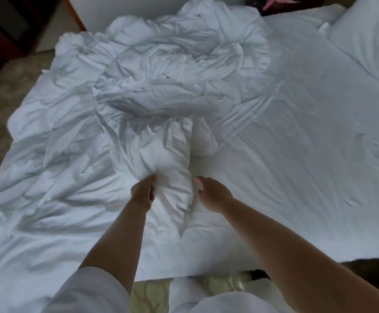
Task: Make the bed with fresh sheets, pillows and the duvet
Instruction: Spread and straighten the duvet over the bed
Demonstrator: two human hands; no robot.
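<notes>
Duvet [152, 91] is bunched in a crumpled white heap on the bed [308, 154], covering its far-left half. One twisted end of the duvet trails toward the near edge. Left hand [142, 192] has its fingers clenched on that end's left side. Right hand [213, 193] pinches the fabric on the end's right side; its fingertips are mostly hidden. Right of the duvet the fitted sheet [296, 211] lies flat. Pillow [369, 39] sits far right of the duvet.
</notes>
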